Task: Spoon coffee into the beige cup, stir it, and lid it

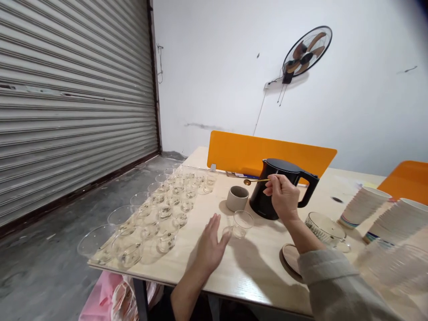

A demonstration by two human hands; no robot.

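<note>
While the small gold spoon [254, 181] is pinched in the fingers [271, 183] of your right hand [283, 196], keep its bowl level: it hangs over the beige ceramic cup [237, 198], just left of the black kettle [280, 187], and any tilt would likely spill whatever it carries. Whether the spoon is loaded cannot be told at this size.

The empty glass cup [241, 224] stands on the worktop [254, 267] just near of the beige cup. Your left hand [210, 244] sits beside it with fingers released and spread, the fingertips about touching its base; a light grip around the wall would probably steady the glass better than an open palm.

To travel from the beige cup to the glass, a short, low path looks best, clear of the kettle's body.

Further left, rows of glass cups [160, 209] fill the worktop's left edge. To the right lie a ribbed glass jug [326, 228], a round wooden coaster [291, 258] and stacks of paper cups [363, 207]. An orange divider [240, 154] stands behind the kettle.
</note>
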